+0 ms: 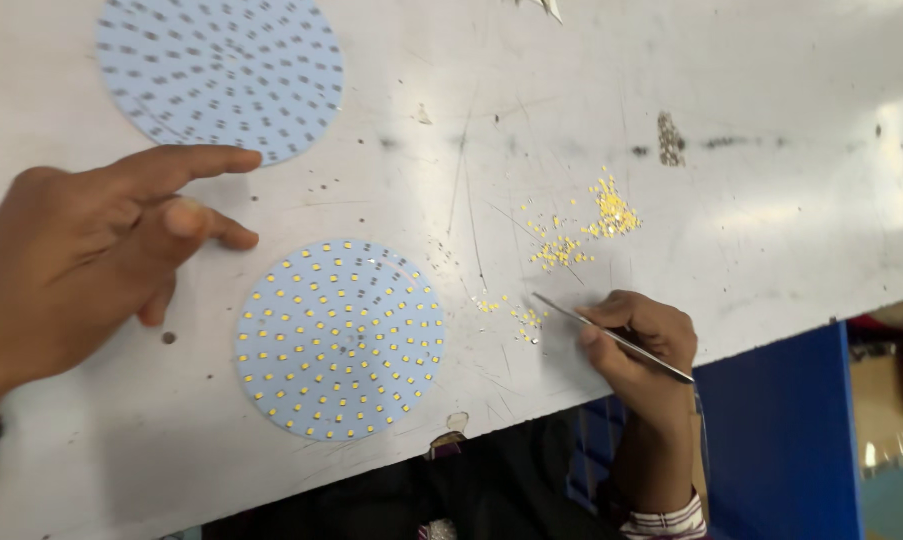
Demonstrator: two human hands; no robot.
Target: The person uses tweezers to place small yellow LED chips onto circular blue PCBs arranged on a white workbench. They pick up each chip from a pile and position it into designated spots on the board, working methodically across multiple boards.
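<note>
Head view: our right hand (pixel 639 345) pinches tweezers (pixel 611 337), tips toward ten o'clock at loose yellow chips (pixel 527 318); left hand (pixel 81 260) open, farther.

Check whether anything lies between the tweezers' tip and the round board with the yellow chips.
Nothing solid does. Between the tweezers in the right hand and the populated round board lies only bare table, with a few loose yellow chips scattered near the tip.

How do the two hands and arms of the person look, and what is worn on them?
Both hands are bare, without gloves. The left hand has a dark band at the wrist, partly cut off by the picture's edge. The right hand has a bare forearm; lower, a striped cuff shows, light with dark and reddish lines.
</note>
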